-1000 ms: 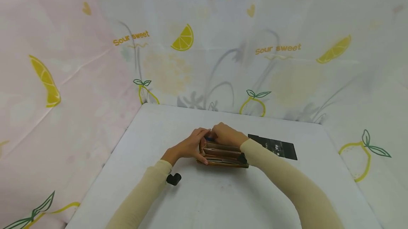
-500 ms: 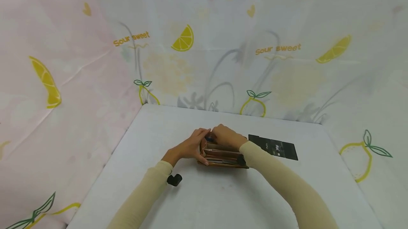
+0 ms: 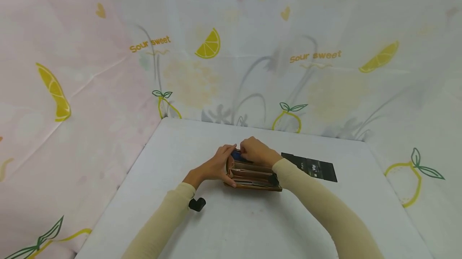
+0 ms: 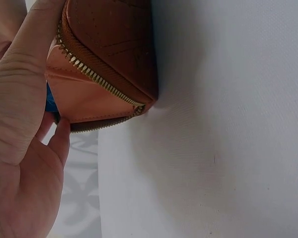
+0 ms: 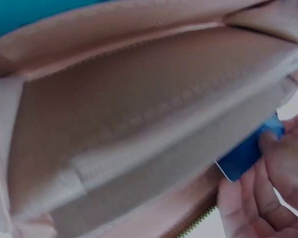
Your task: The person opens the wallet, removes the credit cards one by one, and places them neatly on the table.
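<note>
A brown zip-around wallet (image 3: 254, 173) stands unzipped on the white table, its compartments facing up. My left hand (image 3: 215, 164) grips its left end, thumb on the near side and fingers on the far side. In the left wrist view, the brass zip teeth and fold-out side gusset (image 4: 89, 96) show beside the thumb. At the wallet's far side, my right hand (image 3: 258, 151) pinches a blue card (image 5: 243, 156) between thumb and fingers. Part of that card is hidden behind the wallet's pocket edge in the right wrist view.
Several black cards (image 3: 314, 167), one marked "Vip", lie in a row on the table right of the wallet, partly behind the right sleeve. A black wrist device (image 3: 197, 204) sticks out from the left sleeve. Lemon-print cloth walls (image 3: 231, 70) enclose the table's back and sides.
My right hand has shifted slightly at the wallet's far edge, and more of the blue card shows between the hands. The left hand keeps its grip on the wallet.
</note>
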Action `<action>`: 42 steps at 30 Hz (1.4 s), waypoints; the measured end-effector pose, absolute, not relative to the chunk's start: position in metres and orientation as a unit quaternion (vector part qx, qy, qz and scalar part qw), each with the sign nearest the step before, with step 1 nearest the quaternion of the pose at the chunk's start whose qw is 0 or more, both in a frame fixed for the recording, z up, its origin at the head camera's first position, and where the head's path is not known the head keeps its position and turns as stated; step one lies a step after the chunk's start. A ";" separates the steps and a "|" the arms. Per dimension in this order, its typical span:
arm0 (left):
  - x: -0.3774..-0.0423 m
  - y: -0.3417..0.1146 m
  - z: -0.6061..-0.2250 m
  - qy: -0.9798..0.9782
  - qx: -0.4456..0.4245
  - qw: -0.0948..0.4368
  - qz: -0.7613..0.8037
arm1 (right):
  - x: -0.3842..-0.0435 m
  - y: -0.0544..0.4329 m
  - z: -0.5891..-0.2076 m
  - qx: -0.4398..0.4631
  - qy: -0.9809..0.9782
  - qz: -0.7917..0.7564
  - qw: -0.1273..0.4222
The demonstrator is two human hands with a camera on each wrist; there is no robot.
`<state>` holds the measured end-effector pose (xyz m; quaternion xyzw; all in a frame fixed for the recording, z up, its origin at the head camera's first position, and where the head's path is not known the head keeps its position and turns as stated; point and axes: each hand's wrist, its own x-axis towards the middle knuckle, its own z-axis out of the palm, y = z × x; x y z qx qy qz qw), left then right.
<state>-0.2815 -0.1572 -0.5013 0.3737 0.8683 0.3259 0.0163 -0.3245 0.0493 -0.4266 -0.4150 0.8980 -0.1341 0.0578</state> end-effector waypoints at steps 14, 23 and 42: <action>-0.281 -0.156 -0.503 0.869 0.378 0.001 0.319 | -0.331 0.056 -0.408 -0.381 0.910 -0.157 0.055; -0.281 -0.157 -0.502 0.872 0.369 0.004 0.321 | -0.337 0.083 -0.406 -0.363 0.907 -0.211 0.033; -0.282 -0.155 -0.502 0.874 0.361 0.018 0.323 | -0.322 0.241 -0.406 -0.111 0.932 -0.344 0.015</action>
